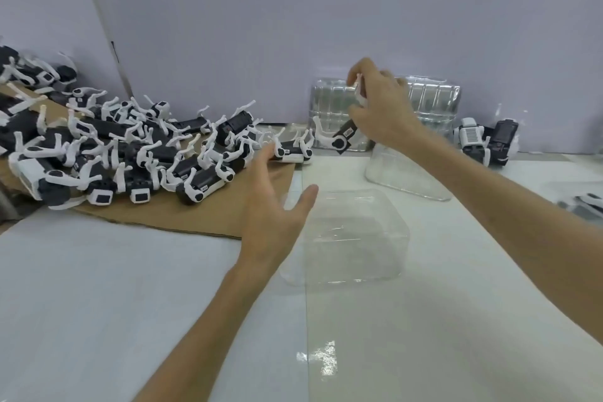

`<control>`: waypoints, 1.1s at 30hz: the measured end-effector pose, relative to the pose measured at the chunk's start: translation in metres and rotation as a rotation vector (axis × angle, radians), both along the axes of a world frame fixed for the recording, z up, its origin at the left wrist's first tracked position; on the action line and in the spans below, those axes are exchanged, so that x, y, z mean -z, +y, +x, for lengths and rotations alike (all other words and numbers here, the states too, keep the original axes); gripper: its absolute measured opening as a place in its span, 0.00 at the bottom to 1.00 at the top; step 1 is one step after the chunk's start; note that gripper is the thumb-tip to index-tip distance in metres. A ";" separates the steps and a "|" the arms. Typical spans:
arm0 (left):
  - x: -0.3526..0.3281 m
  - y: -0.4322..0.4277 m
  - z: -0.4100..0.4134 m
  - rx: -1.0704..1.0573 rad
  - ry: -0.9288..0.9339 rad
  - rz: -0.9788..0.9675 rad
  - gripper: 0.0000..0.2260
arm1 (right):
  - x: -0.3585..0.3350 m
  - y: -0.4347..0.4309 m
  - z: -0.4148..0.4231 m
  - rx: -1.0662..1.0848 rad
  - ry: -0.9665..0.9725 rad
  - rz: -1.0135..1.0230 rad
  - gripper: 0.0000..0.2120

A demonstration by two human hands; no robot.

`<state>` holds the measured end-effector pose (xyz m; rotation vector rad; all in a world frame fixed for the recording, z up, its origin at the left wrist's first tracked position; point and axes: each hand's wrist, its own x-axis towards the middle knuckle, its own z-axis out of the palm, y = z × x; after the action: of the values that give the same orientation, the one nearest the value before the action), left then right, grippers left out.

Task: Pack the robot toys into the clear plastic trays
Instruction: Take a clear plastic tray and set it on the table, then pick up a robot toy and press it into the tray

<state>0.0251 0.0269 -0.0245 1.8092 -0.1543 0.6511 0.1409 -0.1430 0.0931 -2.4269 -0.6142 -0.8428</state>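
Right hand [381, 108] gripping a robot toy [342, 138] beyond the clear tray [359, 266], left hand [270, 209] empty, fingers spread, left of it

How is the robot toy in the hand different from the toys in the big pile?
The held robot toy is lifted up, gripped by the right hand; the pile of toys lies on the brown cardboard. The held robot toy is alone; the pile of toys is many, tangled together. Both are black and white with white legs.
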 end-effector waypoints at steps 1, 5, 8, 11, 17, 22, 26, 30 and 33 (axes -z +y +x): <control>-0.003 0.001 -0.001 0.016 -0.019 -0.065 0.36 | -0.006 -0.001 -0.014 -0.037 -0.048 -0.032 0.16; -0.015 0.003 -0.004 0.112 0.031 -0.340 0.37 | -0.021 0.004 -0.067 -0.236 -0.172 -0.169 0.26; -0.020 0.008 -0.002 0.354 0.169 -0.461 0.31 | -0.019 0.010 -0.092 -0.379 -0.259 -0.178 0.26; -0.018 0.008 -0.002 0.548 0.146 -0.437 0.21 | -0.008 0.020 -0.101 -0.464 -0.300 -0.166 0.23; -0.013 0.005 -0.001 0.460 0.019 -0.437 0.13 | 0.019 0.028 -0.100 -0.381 -0.017 0.040 0.35; -0.010 0.002 0.000 0.209 -0.086 -0.076 0.11 | 0.045 0.009 -0.097 -0.464 0.377 0.348 0.18; 0.006 0.002 0.011 0.125 0.202 0.071 0.20 | 0.057 -0.022 -0.086 -0.345 0.270 0.382 0.20; 0.017 0.007 0.016 0.196 0.418 0.017 0.15 | 0.083 -0.048 -0.081 -0.214 0.258 0.382 0.23; 0.015 0.007 0.015 0.197 0.392 0.043 0.13 | 0.097 -0.048 -0.087 -0.219 0.301 0.462 0.24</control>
<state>0.0399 0.0335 -0.0397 1.8980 -0.0815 0.1490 0.0538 -0.1909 -0.0034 -1.9699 -0.4930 -0.4536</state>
